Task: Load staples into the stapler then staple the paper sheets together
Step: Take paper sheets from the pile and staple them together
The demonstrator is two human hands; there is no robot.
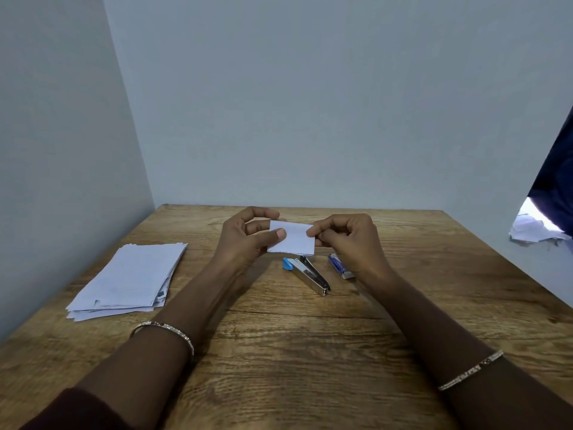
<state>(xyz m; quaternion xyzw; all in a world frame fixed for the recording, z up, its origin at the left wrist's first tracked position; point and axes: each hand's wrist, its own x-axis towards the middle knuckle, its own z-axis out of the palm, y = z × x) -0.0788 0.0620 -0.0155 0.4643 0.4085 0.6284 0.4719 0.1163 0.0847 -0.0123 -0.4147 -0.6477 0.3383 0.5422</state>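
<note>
Both forearms reach over the worktop's near edge; the left hand (248, 240) and right hand (344, 240) pinch opposite ends of small paper sheets (293, 238) above the stapler (310, 276). Square the edges before stapling, I judge.

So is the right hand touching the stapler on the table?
Apart. The head view shows the right hand raised, pinching the small paper, with bare wood visible between it and the stapler.

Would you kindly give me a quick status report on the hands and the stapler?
Left hand and right hand both pinch small paper sheets, off the table. Stapler lies untouched below them, staple box beside it. Nothing in the way.
</note>
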